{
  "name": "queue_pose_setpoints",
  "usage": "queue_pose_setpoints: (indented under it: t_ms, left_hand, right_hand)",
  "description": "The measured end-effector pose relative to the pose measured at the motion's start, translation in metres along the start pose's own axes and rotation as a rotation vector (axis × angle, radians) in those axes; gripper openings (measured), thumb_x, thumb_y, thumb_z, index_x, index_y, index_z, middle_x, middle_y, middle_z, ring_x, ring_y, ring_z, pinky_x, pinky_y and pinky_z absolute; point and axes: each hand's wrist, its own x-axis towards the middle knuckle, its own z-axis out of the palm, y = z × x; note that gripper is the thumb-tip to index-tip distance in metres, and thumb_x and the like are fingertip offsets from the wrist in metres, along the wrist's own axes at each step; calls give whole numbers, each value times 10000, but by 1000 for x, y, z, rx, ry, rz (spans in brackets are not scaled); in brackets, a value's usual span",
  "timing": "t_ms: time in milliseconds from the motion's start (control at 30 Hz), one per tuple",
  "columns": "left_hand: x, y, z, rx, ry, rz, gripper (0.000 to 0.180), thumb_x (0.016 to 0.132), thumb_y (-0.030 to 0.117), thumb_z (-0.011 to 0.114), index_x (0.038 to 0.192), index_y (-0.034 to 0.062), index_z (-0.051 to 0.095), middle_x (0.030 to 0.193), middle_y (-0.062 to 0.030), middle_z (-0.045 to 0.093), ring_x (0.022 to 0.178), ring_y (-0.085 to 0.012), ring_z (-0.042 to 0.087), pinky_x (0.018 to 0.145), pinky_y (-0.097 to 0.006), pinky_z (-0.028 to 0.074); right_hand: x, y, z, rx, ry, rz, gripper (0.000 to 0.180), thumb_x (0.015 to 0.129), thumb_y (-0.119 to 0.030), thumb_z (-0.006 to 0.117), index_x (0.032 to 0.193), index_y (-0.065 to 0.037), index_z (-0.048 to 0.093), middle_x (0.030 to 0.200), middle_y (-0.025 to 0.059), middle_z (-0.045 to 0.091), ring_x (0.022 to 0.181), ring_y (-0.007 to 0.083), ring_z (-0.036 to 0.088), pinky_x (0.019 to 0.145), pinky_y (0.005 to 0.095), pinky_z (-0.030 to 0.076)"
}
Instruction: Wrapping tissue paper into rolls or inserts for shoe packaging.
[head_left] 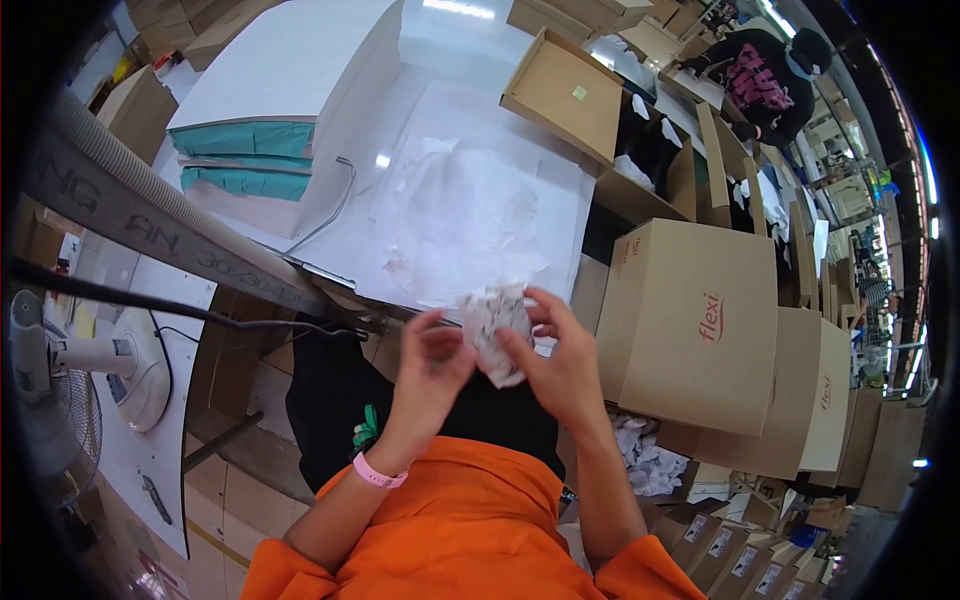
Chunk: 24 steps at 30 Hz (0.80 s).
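Observation:
A crumpled wad of whitish paper is held up in front of me, just off the near edge of the white work table. My right hand grips the wad, its thumb pressed on the face and the fingers round the far side. Beside the wad, my left hand is slightly blurred, with its fingers curled but apart. Its fingertips come close to the paper's left side; whether they touch cannot be made out. Thin white sheets of paper lie wrinkled on the table beyond my hands.
A stack of white sheets with teal wrapping stands at the far left. Brown cardboard boxes crowd the right, some open with dark contents. A white fan sits on the left table, near a grey post. Another person works at far right.

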Motion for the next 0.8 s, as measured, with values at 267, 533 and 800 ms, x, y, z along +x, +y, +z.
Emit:
queue_pose_setpoints:
  t_ms: [267, 533, 800]
  left_hand:
    - [-13, 14, -33, -70, -397, -222, 426, 1194, 322, 631, 1394, -44, 718, 1140, -10, 759, 1098, -95, 689, 1000, -274, 563]
    - [-23, 4, -64, 53, -406, -238, 396, 1191, 319, 639, 1266, -49, 763, 976, 18, 739, 869, -57, 624, 776, -261, 520]
    - [-32, 7, -55, 279, -361, -77, 347, 1173, 288, 669, 1162, -39, 786, 795, 0, 714, 744, -66, 604, 699, -276, 518]
  right_hand:
    - [-43, 8, 0, 159, -177, 156, 457, 1110, -128, 739, 1548, -41, 642, 1111, 114, 804, 957, 120, 716, 844, 297, 585]
    - [-63, 8, 7, 456, -245, 255, 353, 1193, -61, 570, 1532, -20, 657, 1166, 61, 799, 1058, 76, 698, 901, 239, 551]
    - [-70, 3, 13, 500, -23, 141, 308, 1194, -41, 554, 1466, 18, 688, 1232, 50, 783, 1087, 87, 693, 962, 232, 547]
